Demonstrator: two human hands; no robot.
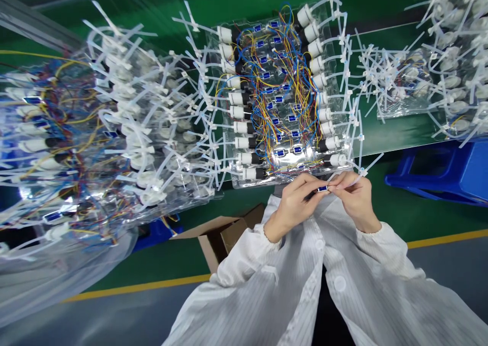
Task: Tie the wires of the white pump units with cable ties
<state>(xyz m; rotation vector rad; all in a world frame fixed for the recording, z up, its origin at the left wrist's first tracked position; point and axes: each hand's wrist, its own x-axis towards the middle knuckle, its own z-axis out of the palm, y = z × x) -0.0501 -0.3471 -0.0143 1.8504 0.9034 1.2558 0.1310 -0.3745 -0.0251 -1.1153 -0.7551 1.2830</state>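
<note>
My left hand (293, 205) and my right hand (353, 199) meet at the fingertips over a small blue-and-white electronic module (322, 188). Both hands pinch it, and a thin dark wire seems to run from it into my left fingers. Just beyond my hands lies a clear plastic pack (282, 89) holding two rows of white cylindrical fittings with black ends, several blue modules and tangled yellow, blue and red wires. White cable ties (345, 76) bristle from its edges. One tie end (371, 165) passes just above my right hand.
A larger clear bundle of the same assemblies (125, 132) fills the left side, and more packs (404, 79) lie on the green bench (381, 143) at right. Below are an open cardboard box (224, 237), a blue plastic stool (442, 176) and a yellow floor line (133, 287).
</note>
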